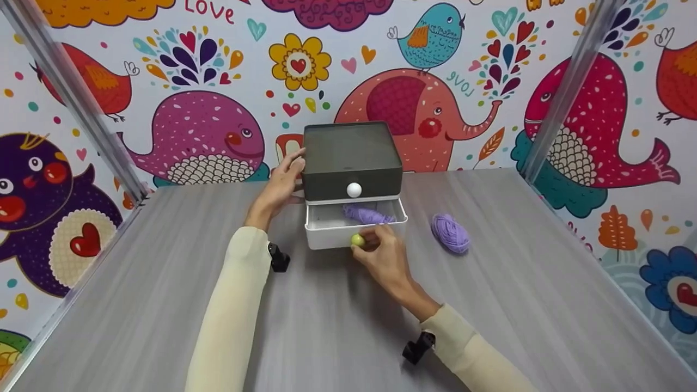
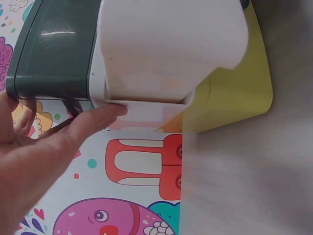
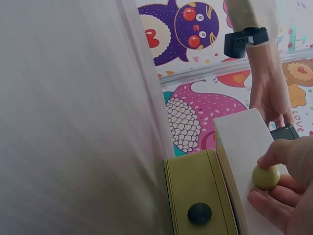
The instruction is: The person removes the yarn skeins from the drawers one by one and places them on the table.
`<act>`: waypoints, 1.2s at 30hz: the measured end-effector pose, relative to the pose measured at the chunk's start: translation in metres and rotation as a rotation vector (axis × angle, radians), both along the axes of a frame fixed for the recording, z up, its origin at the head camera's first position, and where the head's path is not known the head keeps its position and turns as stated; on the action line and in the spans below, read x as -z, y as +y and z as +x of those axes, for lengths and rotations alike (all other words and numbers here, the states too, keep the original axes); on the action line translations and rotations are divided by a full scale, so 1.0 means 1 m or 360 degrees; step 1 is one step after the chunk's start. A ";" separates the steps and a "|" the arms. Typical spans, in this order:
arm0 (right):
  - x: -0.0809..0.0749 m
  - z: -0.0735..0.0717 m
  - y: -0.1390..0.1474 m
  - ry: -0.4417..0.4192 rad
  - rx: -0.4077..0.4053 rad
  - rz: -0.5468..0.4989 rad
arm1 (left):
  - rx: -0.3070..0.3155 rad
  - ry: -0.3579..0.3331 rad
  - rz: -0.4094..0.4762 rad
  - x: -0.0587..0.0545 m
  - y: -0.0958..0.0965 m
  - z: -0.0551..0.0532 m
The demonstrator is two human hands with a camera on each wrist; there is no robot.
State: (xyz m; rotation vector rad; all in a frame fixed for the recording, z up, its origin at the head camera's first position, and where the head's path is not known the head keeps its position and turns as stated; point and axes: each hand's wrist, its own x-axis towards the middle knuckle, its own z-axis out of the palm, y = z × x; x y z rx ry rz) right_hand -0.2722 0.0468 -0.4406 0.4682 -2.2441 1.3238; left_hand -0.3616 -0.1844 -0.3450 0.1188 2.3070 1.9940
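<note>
A small drawer unit has a dark green top drawer (image 1: 351, 185) with a white knob (image 1: 354, 189). Below it, the white drawer (image 1: 329, 238) is pulled out, and a purple yarn skein (image 1: 367, 214) lies inside. My right hand (image 1: 385, 258) pinches this drawer's yellow-green knob (image 3: 266, 177) between thumb and fingers. Against the unit's left side rests my left hand (image 1: 280, 185), its thumb (image 2: 100, 117) stretched along the white tier. The yellow bottom drawer (image 3: 195, 183), with a dark knob (image 3: 199, 213), shows in both wrist views.
Another purple yarn skein (image 1: 451, 233) lies on the grey wood-grain table (image 1: 163, 283), right of the unit. Close behind stands a wall (image 1: 305, 109) with cartoon animals. Metal posts (image 1: 561, 103) rise at both back corners.
</note>
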 end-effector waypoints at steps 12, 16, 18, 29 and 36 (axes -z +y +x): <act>0.000 0.014 0.007 0.0077 -0.0045 0.0105 | -0.0001 0.0012 0.0031 0.003 0.001 -0.002; 0.000 0.020 0.009 0.0113 -0.0047 0.0154 | -0.0007 0.0005 0.0033 0.003 0.001 -0.002; -0.001 0.023 0.009 0.0124 -0.0047 0.0170 | -0.0011 0.0002 0.0029 0.003 0.000 -0.002; -0.002 0.039 0.013 0.0161 -0.0081 0.0220 | -0.0027 0.0000 -0.0001 0.003 0.001 -0.001; -0.003 0.050 0.014 0.0196 -0.0059 0.0273 | -0.0022 0.0005 -0.0014 0.003 0.001 -0.002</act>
